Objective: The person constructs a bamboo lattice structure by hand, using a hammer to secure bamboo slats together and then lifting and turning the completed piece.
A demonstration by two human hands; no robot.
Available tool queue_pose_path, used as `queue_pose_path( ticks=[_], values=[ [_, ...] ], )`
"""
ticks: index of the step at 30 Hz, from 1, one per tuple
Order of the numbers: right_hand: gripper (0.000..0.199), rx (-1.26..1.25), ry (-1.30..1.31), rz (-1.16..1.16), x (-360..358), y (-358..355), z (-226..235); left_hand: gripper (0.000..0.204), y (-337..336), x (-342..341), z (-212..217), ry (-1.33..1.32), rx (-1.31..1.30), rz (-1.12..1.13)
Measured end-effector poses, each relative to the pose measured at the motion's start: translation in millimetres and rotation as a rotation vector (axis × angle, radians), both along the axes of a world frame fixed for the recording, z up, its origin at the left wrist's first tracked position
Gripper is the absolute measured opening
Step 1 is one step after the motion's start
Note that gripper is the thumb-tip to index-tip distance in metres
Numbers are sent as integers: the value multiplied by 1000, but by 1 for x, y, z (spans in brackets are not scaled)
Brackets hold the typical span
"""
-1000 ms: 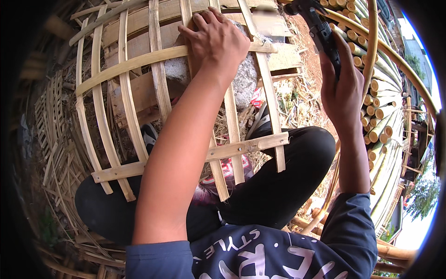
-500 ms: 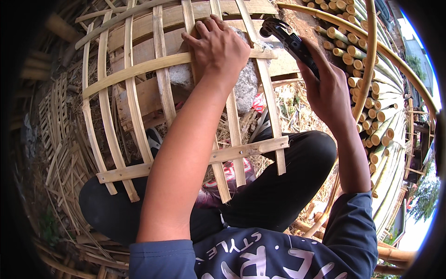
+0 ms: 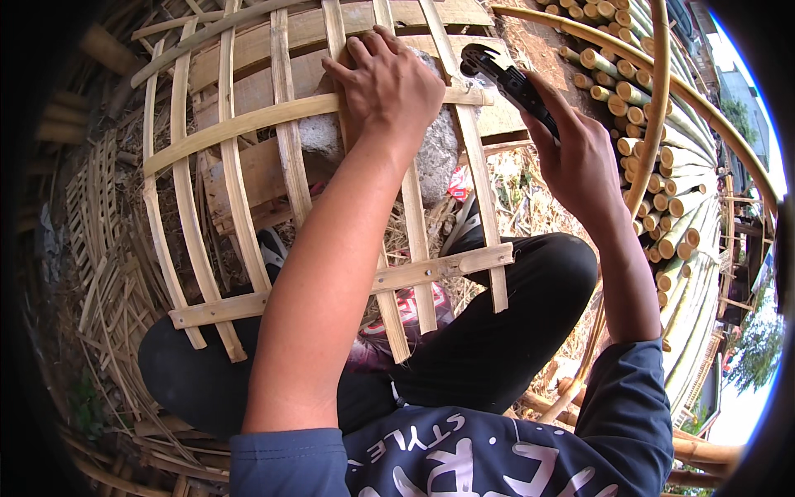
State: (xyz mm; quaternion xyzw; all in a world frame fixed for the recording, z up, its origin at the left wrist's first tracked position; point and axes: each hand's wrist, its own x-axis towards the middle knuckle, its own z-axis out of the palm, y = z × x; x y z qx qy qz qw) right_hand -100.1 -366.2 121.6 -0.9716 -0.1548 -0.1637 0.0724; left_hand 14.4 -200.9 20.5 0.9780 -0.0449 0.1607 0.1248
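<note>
A lattice of split bamboo slats [image 3: 236,182] lies over my lap, with crosspieces nailed over the long strips. My left hand [image 3: 389,83] grips it at the middle crosspiece [image 3: 248,123], its fingers curled over a slat near the top. Beneath that spot is a rough grey stone block [image 3: 437,157], partly hidden by the hand and slats. In my right hand [image 3: 580,157] is a black claw hammer [image 3: 517,87], held by its handle. The hammer's head hangs close to the right end of the middle crosspiece, apart from the wood as far as I can see.
Wooden boards [image 3: 257,174] lie under the lattice. Cut bamboo poles [image 3: 662,190] are stacked at the right, with a bent pole [image 3: 660,91] arching before them. Loose bamboo strips [image 3: 116,290] pile up at the left. My bent legs [image 3: 513,315] support the lattice's near end.
The hammer has shifted slightly left and down, its head turning a little toward the crosspiece. My left hand keeps its hold, and the lattice has barely moved.
</note>
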Motion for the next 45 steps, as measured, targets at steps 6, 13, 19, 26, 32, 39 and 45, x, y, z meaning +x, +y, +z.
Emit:
queue_pose_path(
  ticks=[6, 13, 19, 26, 32, 39, 45],
  values=[
    [46, 130, -332, 136, 3, -1, -4, 61, -3, 1, -5, -106, -53, 47],
    [47, -25, -187, 44, -3, 5, 6, 61, -2, -1, -2, -71, -4, 58],
    [46, -48, -124, 4, -3, 4, 9, 69, 1, 1, 0, 11, -34, 48],
    [47, -9, -182, 45, -1, -2, 13, 62, -2, 2, -6, -102, -3, 55],
    [46, 188, -437, 29, -1, -7, -3, 61, -3, 2, -9, -140, -35, 55],
    [43, 61, -130, 6, -11, -7, -3, 64, 2, -2, 5, -17, -44, -2],
    [42, -62, 51, -36, -7, -4, -9, 63, -1, -3, 0, -74, -41, 21]
  ],
)
